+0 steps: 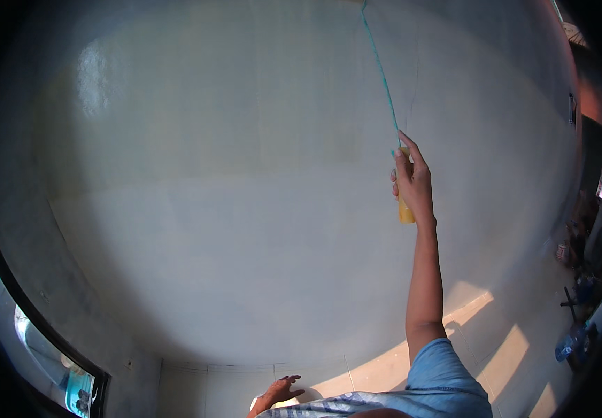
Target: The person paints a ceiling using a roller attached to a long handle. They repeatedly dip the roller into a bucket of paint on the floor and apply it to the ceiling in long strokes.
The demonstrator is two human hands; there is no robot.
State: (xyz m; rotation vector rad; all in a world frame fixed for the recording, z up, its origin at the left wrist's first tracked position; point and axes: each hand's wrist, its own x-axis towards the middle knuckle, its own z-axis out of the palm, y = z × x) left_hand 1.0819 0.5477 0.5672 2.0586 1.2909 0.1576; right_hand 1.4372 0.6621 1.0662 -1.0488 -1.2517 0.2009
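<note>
Raised against the wall (245, 258), my right hand (416, 184) is wrapped round a yellow cylinder (406, 213). Its lower end shows below the palm, and its top shows by the thumb. A green cord (383, 70) runs from near the cylinder's top up to the upper edge of the view; my index finger points along it. Low in the view, close to my body, my left hand (281, 392) has its fingers stretched out. A pale rounded thing (288, 403), mostly hidden, shows under that hand; I cannot tell whether they touch.
A tiled floor (231, 383) with sunlit patches meets the wall's foot. At the left is a dark-framed opening (100, 380) with a teal thing (78, 393) beyond it. Several cluttered things, one a blue clear object (569, 345), stand at the right.
</note>
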